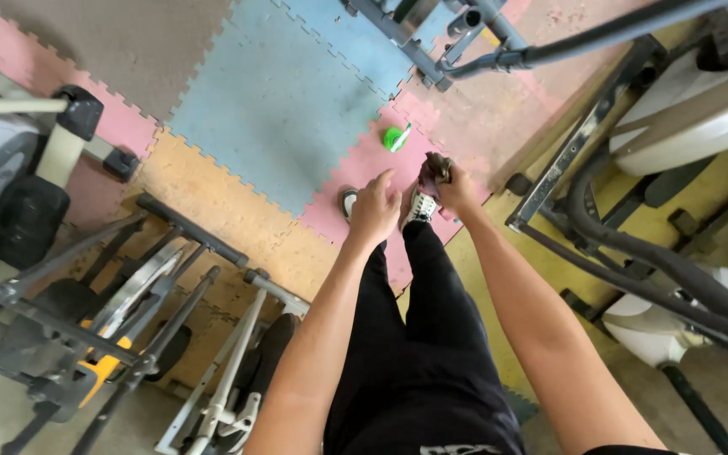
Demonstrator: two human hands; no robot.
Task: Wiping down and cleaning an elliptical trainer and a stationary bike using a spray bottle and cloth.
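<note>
My left hand [374, 208] hangs in front of me with its fingers loosely curled and nothing in it. My right hand [451, 185] is closed around a small dark crumpled thing [437, 168], perhaps a rag. Both hands hover above my feet, in white and dark sneakers [419, 206], and my black trousers [419, 337]. A small green object [395, 138] lies on the pink floor mat [364, 173] just beyond my hands, touched by neither.
Interlocking foam mats in blue [280, 109], pink, orange and brown cover the floor. Exercise machines stand all round: a folded metal-frame machine [153, 295] at the left, an elliptical trainer [676, 211] at the right, grey bars [465, 38] at the top.
</note>
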